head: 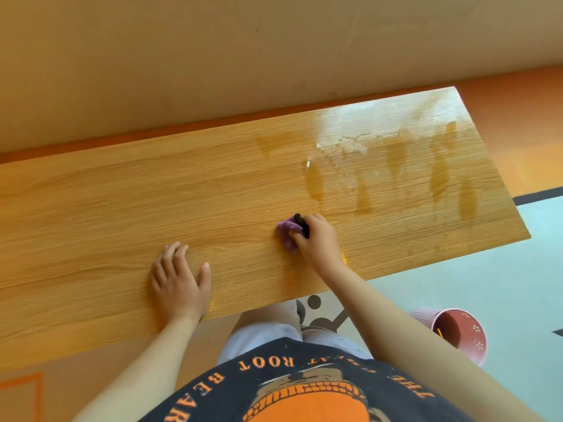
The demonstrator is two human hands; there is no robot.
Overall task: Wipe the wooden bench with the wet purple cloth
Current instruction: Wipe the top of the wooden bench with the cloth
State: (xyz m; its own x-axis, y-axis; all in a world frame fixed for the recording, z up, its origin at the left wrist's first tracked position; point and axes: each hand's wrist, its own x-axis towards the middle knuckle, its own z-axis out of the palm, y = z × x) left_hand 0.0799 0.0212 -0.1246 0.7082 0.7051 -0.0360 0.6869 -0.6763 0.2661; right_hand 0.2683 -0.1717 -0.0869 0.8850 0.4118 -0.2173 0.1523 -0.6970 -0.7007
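The wooden bench (122,214) runs across the view against a tan wall. Its right part shines with wet streaks and a patch of water. My right hand (318,239) grips the bunched purple cloth (288,233) with its dark edge, pressing it on the bench near the front middle. My left hand (178,281) lies flat on the bench, fingers straight and spread, a little to the left of the cloth.
A pink bucket (457,333) stands on the pale floor at the lower right, in front of the bench's right end. The wall (213,56) rises directly behind the bench. My legs are close to the bench's front edge.
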